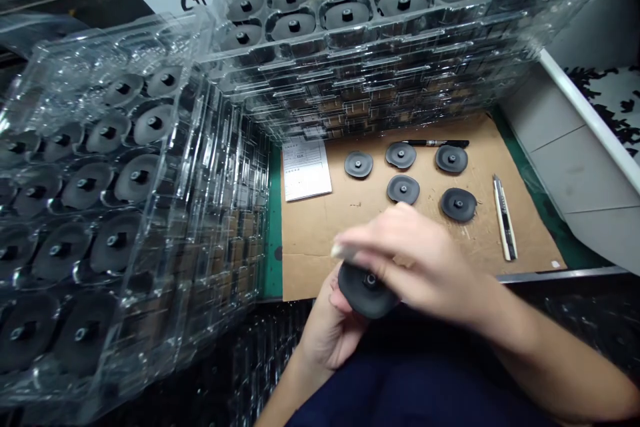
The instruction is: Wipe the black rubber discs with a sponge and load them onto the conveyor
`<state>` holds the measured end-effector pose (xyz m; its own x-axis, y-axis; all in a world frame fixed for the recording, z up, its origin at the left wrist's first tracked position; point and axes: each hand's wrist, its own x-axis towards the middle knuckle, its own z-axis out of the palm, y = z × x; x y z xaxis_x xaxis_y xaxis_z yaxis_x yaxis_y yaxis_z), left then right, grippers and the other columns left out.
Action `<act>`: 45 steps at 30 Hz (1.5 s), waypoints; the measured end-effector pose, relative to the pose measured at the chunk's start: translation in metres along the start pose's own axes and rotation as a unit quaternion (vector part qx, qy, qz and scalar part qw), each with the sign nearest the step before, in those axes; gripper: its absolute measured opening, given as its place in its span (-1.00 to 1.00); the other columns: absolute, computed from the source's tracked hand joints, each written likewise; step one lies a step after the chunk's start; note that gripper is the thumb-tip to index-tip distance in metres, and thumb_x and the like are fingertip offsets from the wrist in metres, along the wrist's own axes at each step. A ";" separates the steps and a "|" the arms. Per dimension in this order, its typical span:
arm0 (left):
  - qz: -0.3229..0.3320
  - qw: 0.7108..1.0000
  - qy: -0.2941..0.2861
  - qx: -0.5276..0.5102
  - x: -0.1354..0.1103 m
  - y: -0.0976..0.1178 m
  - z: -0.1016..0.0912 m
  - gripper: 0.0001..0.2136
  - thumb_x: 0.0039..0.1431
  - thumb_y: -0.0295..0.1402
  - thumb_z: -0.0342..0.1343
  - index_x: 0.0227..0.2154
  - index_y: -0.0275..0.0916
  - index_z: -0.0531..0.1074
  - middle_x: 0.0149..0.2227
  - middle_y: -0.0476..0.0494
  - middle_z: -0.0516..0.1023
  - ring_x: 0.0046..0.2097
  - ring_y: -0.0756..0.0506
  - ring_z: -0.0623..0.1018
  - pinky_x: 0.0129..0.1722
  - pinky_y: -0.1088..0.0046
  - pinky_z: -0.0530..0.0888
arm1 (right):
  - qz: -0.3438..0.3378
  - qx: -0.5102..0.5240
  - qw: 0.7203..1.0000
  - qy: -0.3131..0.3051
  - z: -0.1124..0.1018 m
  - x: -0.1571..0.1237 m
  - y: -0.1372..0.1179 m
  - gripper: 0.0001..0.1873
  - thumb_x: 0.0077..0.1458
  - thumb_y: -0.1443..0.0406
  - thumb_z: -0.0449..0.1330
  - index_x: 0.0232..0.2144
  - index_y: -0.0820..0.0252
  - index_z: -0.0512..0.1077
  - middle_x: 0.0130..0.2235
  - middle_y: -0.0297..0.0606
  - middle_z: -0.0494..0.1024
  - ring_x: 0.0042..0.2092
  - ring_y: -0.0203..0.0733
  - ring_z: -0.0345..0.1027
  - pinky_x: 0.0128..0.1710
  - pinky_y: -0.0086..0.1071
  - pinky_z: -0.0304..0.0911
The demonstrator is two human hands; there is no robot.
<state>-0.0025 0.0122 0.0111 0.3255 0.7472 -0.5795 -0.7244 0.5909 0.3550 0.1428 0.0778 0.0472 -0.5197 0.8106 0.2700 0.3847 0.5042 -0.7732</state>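
Observation:
My left hand is closed on the edge of a black rubber-looking disc with a small round stub at its centre. Over the top of that disc is my right hand, blurred by motion, its fingers pinched together. A small pale-tipped piece shows at those fingertips, too smeared to name. Several similar discs lie stub-up on the brown cardboard just beyond my hands.
Stacked clear plastic trays filled with discs stand behind the cardboard, and another stack stands at left. A printed slip, a black pen and a white utility knife lie on the cardboard. At right is a white bin.

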 end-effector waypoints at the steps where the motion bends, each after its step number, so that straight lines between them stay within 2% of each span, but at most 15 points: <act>1: 0.004 1.000 -0.017 -0.007 -0.001 0.001 -0.001 -0.31 -0.25 -0.16 0.36 0.03 -0.18 0.36 -0.01 -0.23 0.49 0.01 -0.27 0.47 -0.09 0.32 0.47 | 0.068 0.015 0.997 0.022 -0.001 -0.001 0.011 -0.76 0.20 0.33 0.02 -0.14 0.13 0.44 -0.20 -0.33 0.54 -0.26 -0.30 0.35 -0.26 -0.38 0.19; 3: 0.008 0.998 -0.055 -0.022 -0.003 0.002 -0.004 -0.36 -0.20 -0.14 0.32 0.03 -0.13 0.36 0.06 -0.21 0.44 0.03 -0.29 0.46 -0.10 0.31 0.48 | 0.192 0.023 0.980 0.043 0.001 -0.011 0.034 -0.75 0.19 0.31 0.03 -0.13 0.10 0.44 -0.13 -0.31 0.53 -0.18 -0.25 0.38 -0.23 -0.39 0.24; 5: 0.009 0.996 -0.077 -0.032 -0.004 0.004 -0.007 -0.41 -0.15 -0.14 0.28 0.02 -0.11 0.38 0.10 -0.20 0.40 0.06 -0.28 0.45 -0.07 0.31 0.48 | 0.249 0.021 0.968 0.011 0.011 -0.029 0.054 -0.74 0.18 0.29 0.03 -0.13 0.09 0.44 -0.10 -0.29 0.52 -0.11 -0.18 0.39 -0.16 -0.33 0.27; 10: 0.011 0.996 -0.081 -0.037 -0.003 0.005 -0.014 -0.44 -0.08 -0.14 0.23 0.04 -0.14 0.35 0.17 -0.22 0.32 0.09 -0.31 0.41 0.01 0.27 0.43 | 0.263 0.073 0.958 -0.087 0.053 -0.083 0.069 -0.72 0.17 0.29 0.02 -0.12 0.10 0.45 -0.12 -0.24 0.54 -0.12 -0.16 0.42 -0.13 -0.25 0.34; 13: 0.000 0.996 -0.084 -0.032 -0.003 0.004 -0.015 -0.45 -0.04 -0.17 0.21 0.06 -0.14 0.33 0.19 -0.22 0.29 0.11 -0.30 0.39 0.03 0.28 0.41 | 0.268 0.075 0.958 -0.072 0.056 -0.091 0.065 -0.72 0.17 0.28 0.02 -0.11 0.11 0.43 -0.11 -0.23 0.53 -0.10 -0.15 0.42 -0.12 -0.25 0.34; 16: 0.006 0.998 -0.066 -0.022 -0.003 0.001 -0.013 -0.45 -0.04 -0.17 0.22 0.06 -0.13 0.32 0.16 -0.23 0.33 0.11 -0.30 0.39 0.02 0.28 0.41 | 0.278 0.053 0.959 0.004 0.035 -0.077 0.049 -0.69 0.20 0.25 0.00 -0.05 0.10 0.39 -0.05 -0.20 0.49 -0.04 -0.14 0.37 -0.10 -0.26 0.32; 18: 0.023 0.999 -0.048 -0.010 -0.003 -0.003 -0.010 -0.44 -0.05 -0.16 0.23 0.06 -0.13 0.32 0.14 -0.22 0.36 0.10 -0.29 0.40 0.03 0.26 0.41 | 0.251 0.026 0.964 0.085 0.019 -0.062 0.029 -0.69 0.20 0.26 0.03 -0.02 0.10 0.37 -0.05 -0.20 0.47 -0.06 -0.15 0.36 -0.15 -0.30 0.31; 20: 0.052 0.998 -0.027 0.003 -0.003 -0.007 -0.009 -0.43 -0.07 -0.16 0.24 0.06 -0.12 0.33 0.11 -0.20 0.40 0.10 -0.25 0.41 0.06 0.26 0.39 | 0.169 0.007 0.977 0.127 0.011 -0.049 0.006 -0.67 0.18 0.32 0.06 0.01 0.13 0.34 -0.06 -0.20 0.46 -0.08 -0.18 0.35 -0.14 -0.31 0.30; 23: 0.076 0.997 0.004 0.030 -0.002 -0.010 -0.009 -0.50 0.01 -0.22 0.22 0.05 -0.14 0.34 0.04 -0.17 0.46 0.08 -0.15 0.42 0.10 0.37 0.33 | 0.029 -0.005 0.996 0.080 0.015 -0.037 -0.019 -0.69 0.16 0.40 0.03 -0.03 0.23 0.34 -0.17 -0.18 0.50 -0.17 -0.20 0.34 -0.13 -0.26 0.27; 27: 0.096 0.994 0.027 0.050 -0.001 -0.011 -0.009 -0.58 0.09 -0.34 0.16 0.05 -0.12 0.33 0.03 -0.14 0.47 0.03 -0.10 0.46 -0.01 0.48 0.41 | 0.030 -0.031 0.999 -0.029 0.025 -0.028 -0.026 -0.75 0.16 0.42 0.00 -0.14 0.26 0.40 -0.28 -0.20 0.49 -0.27 -0.20 0.33 -0.28 -0.30 0.26; 31: 0.097 0.994 0.019 0.044 0.000 -0.009 -0.001 -0.56 0.03 -0.34 0.22 0.02 -0.12 0.36 -0.06 -0.10 0.52 0.01 -0.07 0.48 -0.05 0.52 0.43 | -0.025 -0.045 0.996 0.075 0.025 -0.026 -0.023 -0.72 0.16 0.42 -0.01 -0.09 0.32 0.38 -0.31 -0.16 0.49 -0.28 -0.17 0.31 -0.24 -0.25 0.24; 33: 0.093 0.994 0.006 0.051 0.000 -0.006 0.003 -0.54 -0.08 -0.40 0.30 -0.04 -0.10 0.41 -0.08 -0.07 0.53 -0.03 -0.08 0.51 -0.07 0.51 0.44 | -0.037 -0.008 0.998 0.059 0.020 -0.034 -0.020 -0.71 0.17 0.43 0.00 -0.07 0.28 0.36 -0.28 -0.18 0.50 -0.27 -0.21 0.31 -0.23 -0.28 0.24; 36: 0.096 0.995 -0.018 0.037 -0.001 -0.002 0.005 -0.49 -0.19 -0.33 0.35 -0.08 -0.10 0.42 -0.05 -0.07 0.52 -0.06 -0.12 0.53 -0.05 0.43 0.45 | 0.044 0.061 0.997 -0.002 0.006 -0.051 -0.012 -0.74 0.18 0.41 0.03 -0.11 0.16 0.39 -0.26 -0.25 0.49 -0.26 -0.27 0.34 -0.25 -0.37 0.27; 41: 0.071 0.997 -0.020 0.003 -0.002 -0.003 0.004 -0.51 -0.12 -0.18 0.26 -0.05 -0.10 0.41 0.01 -0.10 0.47 0.01 -0.19 0.49 -0.02 0.34 0.45 | 0.224 0.123 0.960 0.112 0.000 -0.074 0.007 -0.77 0.18 0.29 0.09 -0.11 0.06 0.40 -0.13 -0.29 0.48 -0.15 -0.24 0.38 -0.20 -0.45 0.31; 45: 0.053 0.998 -0.035 -0.014 -0.004 -0.002 0.004 -0.49 -0.12 -0.15 0.24 -0.03 -0.09 0.40 0.05 -0.12 0.43 0.05 -0.29 0.45 0.08 0.17 0.37 | 0.289 0.125 0.942 0.119 0.006 -0.078 0.019 -0.73 0.17 0.22 0.09 -0.07 0.08 0.38 -0.11 -0.30 0.49 -0.18 -0.24 0.39 -0.24 -0.45 0.32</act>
<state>0.0002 0.0094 0.0153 0.2875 0.8248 -0.4869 -0.7730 0.5000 0.3905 0.1864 0.0223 0.0084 -0.0825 0.9868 -0.1391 0.3430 -0.1029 -0.9337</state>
